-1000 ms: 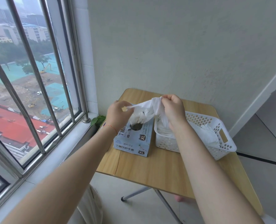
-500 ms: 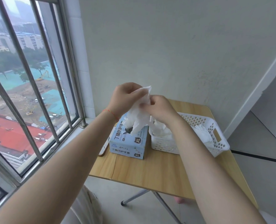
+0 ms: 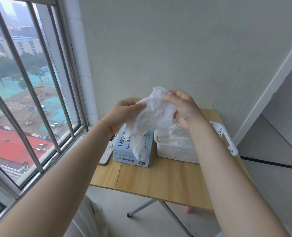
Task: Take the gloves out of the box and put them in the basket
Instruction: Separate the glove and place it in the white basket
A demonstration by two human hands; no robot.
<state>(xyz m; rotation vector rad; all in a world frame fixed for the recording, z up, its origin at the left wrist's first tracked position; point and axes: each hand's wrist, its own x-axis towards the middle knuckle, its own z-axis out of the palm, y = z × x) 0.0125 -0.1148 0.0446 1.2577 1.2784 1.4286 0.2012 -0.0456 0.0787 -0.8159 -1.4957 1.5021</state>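
Observation:
A white translucent glove (image 3: 150, 120) hangs in the air above the table, spread between both hands, its fingers dangling in front of the box. My left hand (image 3: 124, 112) pinches its left edge. My right hand (image 3: 184, 110) holds its cuff end on the right. Below stands the light blue glove box (image 3: 124, 154), marked XL, its top opening hidden behind the glove. Right of the box sits the white perforated basket (image 3: 174, 153) with several white gloves (image 3: 176, 135) inside.
A phone (image 3: 107, 151) lies on the wooden folding table (image 3: 158, 182) left of the box. A barred window runs along the left. A plain wall stands behind the table, and a white door frame slants at the right.
Both hands have lifted the glove clear of the box and pulled it open between them. The view has tilted up and closer to the table.

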